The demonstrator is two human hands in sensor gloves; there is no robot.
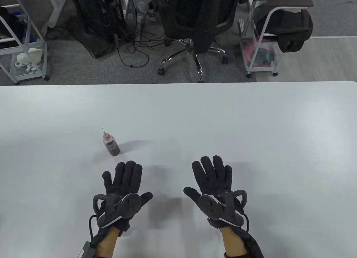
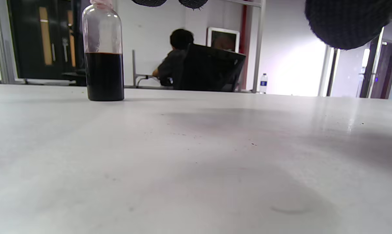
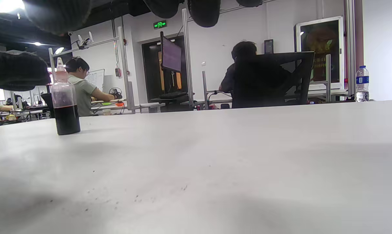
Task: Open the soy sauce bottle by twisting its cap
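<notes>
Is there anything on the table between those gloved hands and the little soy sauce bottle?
Nothing visible. The soy sauce bottle stands upright just beyond the left hand, with only bare white table between them. The right hand also has an open stretch of table toward it. Both hands are spread and hold nothing.

The soy sauce bottle stands upright, capped, at the left of the white bench, with gloved fingertips hanging above.

Open-plan office, swivel chair, monitor, seated coworkers
</notes>
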